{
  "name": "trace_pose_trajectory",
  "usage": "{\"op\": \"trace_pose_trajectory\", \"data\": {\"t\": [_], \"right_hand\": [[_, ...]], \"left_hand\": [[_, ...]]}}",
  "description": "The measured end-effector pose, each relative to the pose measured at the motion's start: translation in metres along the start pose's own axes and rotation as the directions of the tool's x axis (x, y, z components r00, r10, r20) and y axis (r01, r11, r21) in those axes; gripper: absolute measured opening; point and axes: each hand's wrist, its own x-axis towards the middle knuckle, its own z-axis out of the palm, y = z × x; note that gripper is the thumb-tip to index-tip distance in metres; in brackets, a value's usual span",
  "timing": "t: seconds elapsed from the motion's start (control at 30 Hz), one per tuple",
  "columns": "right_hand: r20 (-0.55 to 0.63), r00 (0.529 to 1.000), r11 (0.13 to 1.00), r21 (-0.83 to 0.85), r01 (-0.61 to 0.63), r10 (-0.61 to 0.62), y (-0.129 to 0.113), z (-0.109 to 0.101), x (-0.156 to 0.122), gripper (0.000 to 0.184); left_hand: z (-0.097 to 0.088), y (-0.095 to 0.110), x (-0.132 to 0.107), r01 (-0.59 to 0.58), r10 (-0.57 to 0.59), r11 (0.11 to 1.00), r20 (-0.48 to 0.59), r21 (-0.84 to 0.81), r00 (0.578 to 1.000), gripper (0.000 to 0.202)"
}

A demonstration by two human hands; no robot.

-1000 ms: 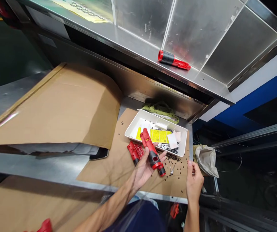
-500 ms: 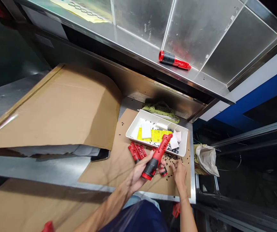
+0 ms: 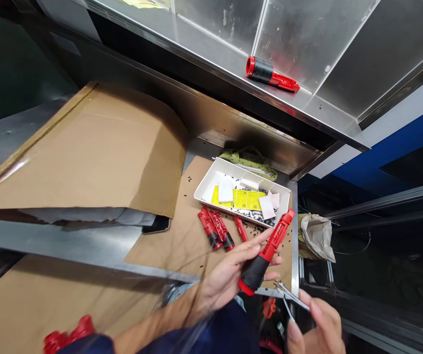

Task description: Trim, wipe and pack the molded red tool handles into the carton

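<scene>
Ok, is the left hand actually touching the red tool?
Touching. The head view shows the left hand closed around the black end of the red tool, with fingers on both sides of it.

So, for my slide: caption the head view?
Left hand grips a red-and-black plastic tool body; right hand pinches slim metal tweezers.

Head-worn view, steeply down, close over workbench [image 3: 86,241]

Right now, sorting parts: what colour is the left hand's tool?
Red tool, black grip; head view.
</scene>
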Motion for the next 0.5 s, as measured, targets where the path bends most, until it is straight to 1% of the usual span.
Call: {"op": "trace_pose_trajectory", "data": {"t": [0.1,0.2,0.3,0.43,0.5], "right_hand": [[0.050,0.988,0.986,-0.069,0.149,-0.146,-0.002,0.003,0.003,0.037],[0.082,0.970,0.967,-0.096,0.238,-0.231,-0.004,0.005,0.008,0.034],[0.087,0.971,0.967,-0.103,0.232,-0.223,-0.009,0.006,0.010,0.035],[0.120,0.975,0.972,-0.118,0.202,-0.188,-0.014,0.009,0.011,0.032],[0.125,0.970,0.969,-0.110,0.222,-0.208,-0.014,0.010,0.011,0.031]], "left_hand": [[0.001,-0.003,-0.004,-0.003,0.004,1.000,-0.029,0.027,1.000,0.052],[-0.001,-0.005,-0.005,-0.017,0.017,1.000,-0.011,0.014,1.000,0.056],[-0.002,-0.005,-0.006,-0.033,0.033,0.999,0.012,-0.014,0.999,0.055],[-0.002,-0.003,-0.009,0.008,-0.008,1.000,0.058,0.011,0.998,0.060],[0.000,-0.002,-0.010,0.013,-0.014,1.000,0.077,0.002,0.997,0.059]]}}
